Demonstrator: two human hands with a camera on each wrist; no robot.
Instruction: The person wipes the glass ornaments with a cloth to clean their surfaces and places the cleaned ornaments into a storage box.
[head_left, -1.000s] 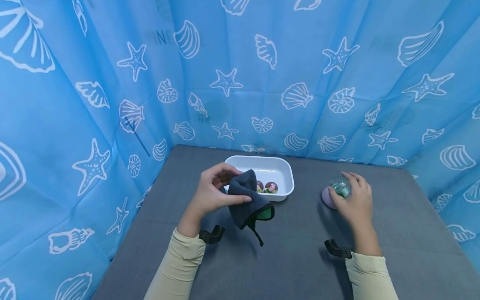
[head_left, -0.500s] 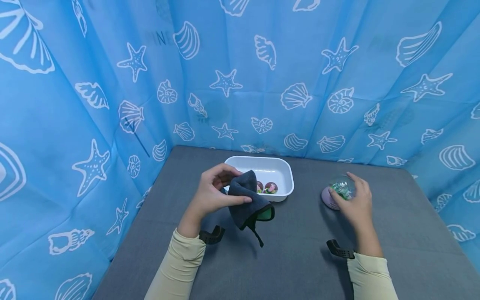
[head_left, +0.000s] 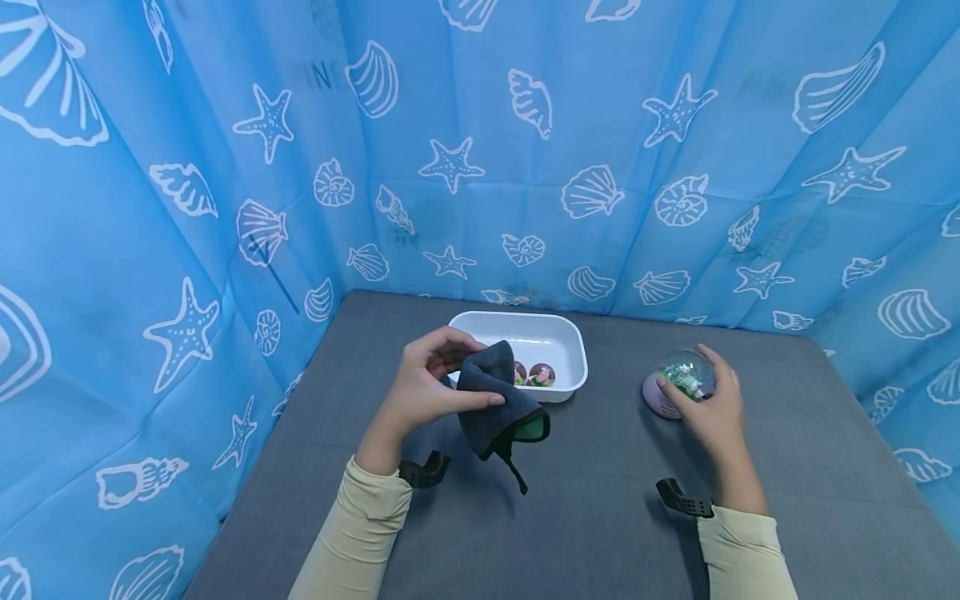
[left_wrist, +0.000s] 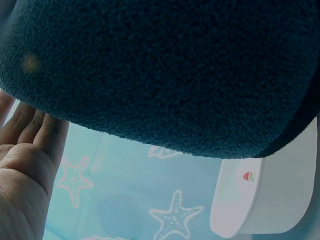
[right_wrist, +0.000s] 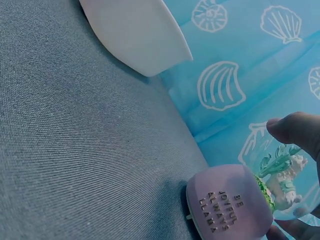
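Observation:
In the head view my left hand [head_left: 431, 375] pinches a dark grey-blue fleece cloth [head_left: 491, 400], with the thumb in front. The cloth has black edging, a green underside and a hanging loop. Fleece [left_wrist: 165, 75] fills most of the left wrist view and hides the fingertips. To the right, my right hand [head_left: 716, 412] spans the clear dome of a snow globe [head_left: 684, 375], thumb on one side and fingers on the other. Its lilac base [right_wrist: 230, 205] bears raised lettering, and a white llama figure stands inside. I cannot tell whether the base fully touches the table.
Behind the cloth is a white tray [head_left: 566, 396] holding small round balls [head_left: 542, 375] with coloured figures inside; the cloth partly hides it. A grey cloth covers the table [head_left: 592, 500]. Blue curtains [head_left: 480, 217] with shell prints hang along the back and sides.
My right hand has shifted slightly right, its fingers now more to the dome's side, leaving more of it in sight. The left hand and cloth have stayed still.

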